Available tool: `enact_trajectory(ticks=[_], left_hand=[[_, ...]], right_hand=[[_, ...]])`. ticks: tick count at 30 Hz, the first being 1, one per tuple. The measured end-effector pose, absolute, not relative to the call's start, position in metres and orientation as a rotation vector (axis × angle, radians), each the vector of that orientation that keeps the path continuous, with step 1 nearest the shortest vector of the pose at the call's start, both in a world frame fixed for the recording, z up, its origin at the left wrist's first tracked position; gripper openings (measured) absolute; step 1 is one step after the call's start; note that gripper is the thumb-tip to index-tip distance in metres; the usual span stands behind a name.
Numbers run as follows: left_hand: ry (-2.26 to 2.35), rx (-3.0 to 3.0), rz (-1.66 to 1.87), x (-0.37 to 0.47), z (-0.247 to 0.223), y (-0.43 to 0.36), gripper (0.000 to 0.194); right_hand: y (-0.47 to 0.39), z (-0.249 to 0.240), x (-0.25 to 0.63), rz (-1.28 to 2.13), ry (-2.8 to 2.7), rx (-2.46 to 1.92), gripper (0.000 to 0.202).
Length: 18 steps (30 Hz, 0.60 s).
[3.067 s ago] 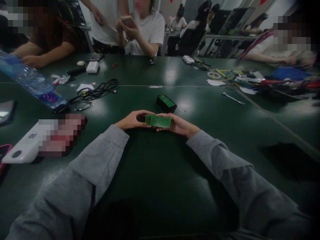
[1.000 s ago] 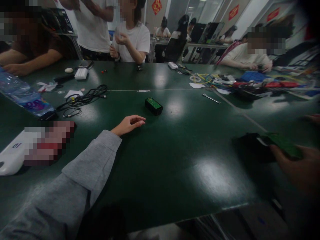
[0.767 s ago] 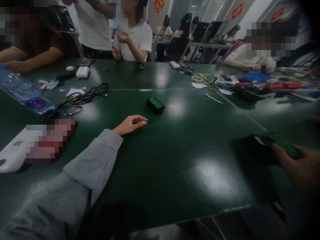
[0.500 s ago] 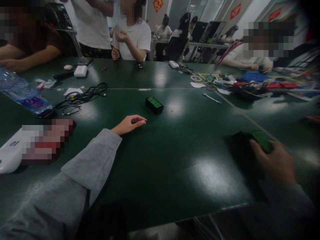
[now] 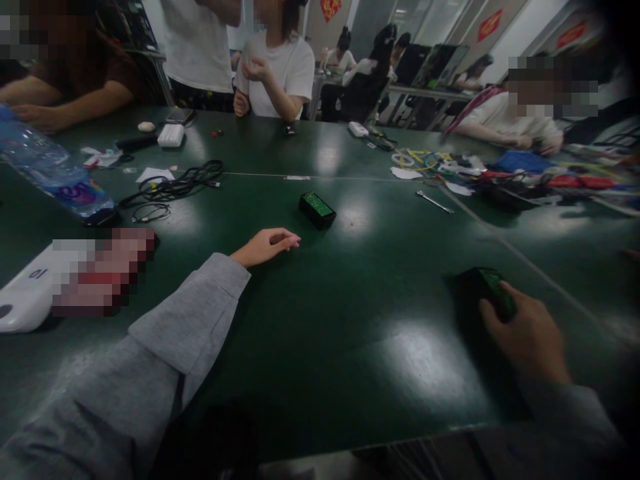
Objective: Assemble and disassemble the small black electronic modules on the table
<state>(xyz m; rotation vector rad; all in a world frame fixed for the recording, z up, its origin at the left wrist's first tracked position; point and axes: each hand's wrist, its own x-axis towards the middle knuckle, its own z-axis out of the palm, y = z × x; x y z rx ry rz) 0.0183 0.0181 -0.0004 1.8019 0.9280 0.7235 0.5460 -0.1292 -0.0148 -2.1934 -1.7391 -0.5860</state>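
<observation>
The right hand (image 5: 530, 327) clasps a green board (image 5: 502, 301) at a black case (image 5: 466, 279) on the bench (image 5: 350, 300), apparently a placing step calling next for steady alignment, while the left hand (image 5: 267, 245), loosely curled, unladen, is near a green-topped box (image 5: 318, 209).

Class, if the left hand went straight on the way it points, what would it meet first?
Most likely the black box with the green top, just ahead of the left hand. Depth is unclear, so the hand might slip past its near corner.
</observation>
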Motion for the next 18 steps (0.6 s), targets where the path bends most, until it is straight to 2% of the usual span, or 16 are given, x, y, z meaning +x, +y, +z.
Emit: enact_trajectory(ticks=[4,8,13,18], left_hand=[[0.961,1.782,0.815,0.019,-0.004,0.019,0.044],[1.057,1.786,0.936,0.019,-0.006,0.019,0.046],[1.242,1.894,1.238,0.018,-0.018,0.023,0.07],[1.319,1.889,1.299,0.014,-0.024,0.03,0.088]], right_hand=[[-0.132,0.002,0.449,-0.312,-2.084,-1.99,0.075],[-0.114,0.013,0.338,-0.02,-2.401,-1.499,0.069],[-0.047,0.006,0.228,0.131,-2.434,-1.213,0.068],[-0.001,0.003,0.204,0.087,-2.263,-1.1,0.061]])
